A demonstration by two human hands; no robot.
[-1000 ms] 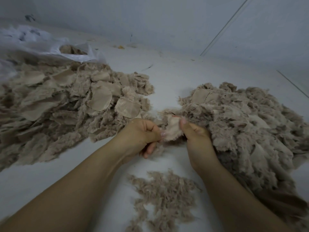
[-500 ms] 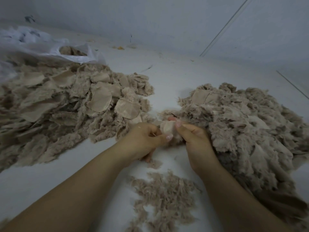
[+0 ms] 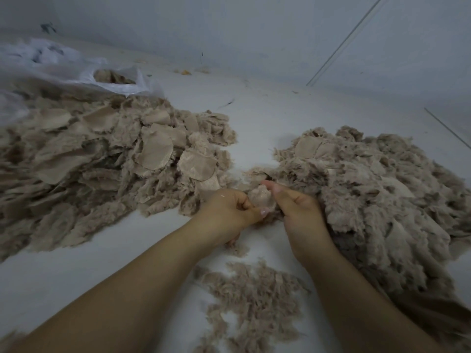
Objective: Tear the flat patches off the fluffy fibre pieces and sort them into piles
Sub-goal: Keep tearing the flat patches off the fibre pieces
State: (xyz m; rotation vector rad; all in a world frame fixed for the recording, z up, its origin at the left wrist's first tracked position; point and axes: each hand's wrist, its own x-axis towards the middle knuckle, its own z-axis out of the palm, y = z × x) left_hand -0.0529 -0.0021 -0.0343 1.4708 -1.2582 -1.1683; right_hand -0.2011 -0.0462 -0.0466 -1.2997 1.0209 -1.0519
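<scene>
Both hands meet at the middle of the pale grey-white worktop (image 3: pixel 254 118), pinching one small beige fluffy fibre piece with a flat woven patch (image 3: pixel 261 198) between them. The left hand (image 3: pixel 226 212) has its fingers curled in, the thumb pressing the lower edge of the piece. The right hand (image 3: pixel 298 210) grips the piece's right side, with its fingers (image 3: pixel 269 185) bent over the top edge. The piece is held just above the worktop, in the gap between two heaps.

On the left lies a wide heap of beige fluffy pieces with rounded flat patches facing up (image 3: pixel 107 159); its near edge sits just beside the left hand. On the right is a tall mound of shaggy beige-brown fibre (image 3: pixel 377 194), touching the back of the right hand and the right forearm. Between the two forearms, nearer the camera, lies a small scatter of loose brownish fibre tufts (image 3: pixel 252 301). At the far left, behind the left heap, a crumpled translucent white plastic bag (image 3: pixel 84 70) lies open with some beige material showing in its mouth. A grey wall (image 3: pixel 254 29) rises behind the worktop.
</scene>
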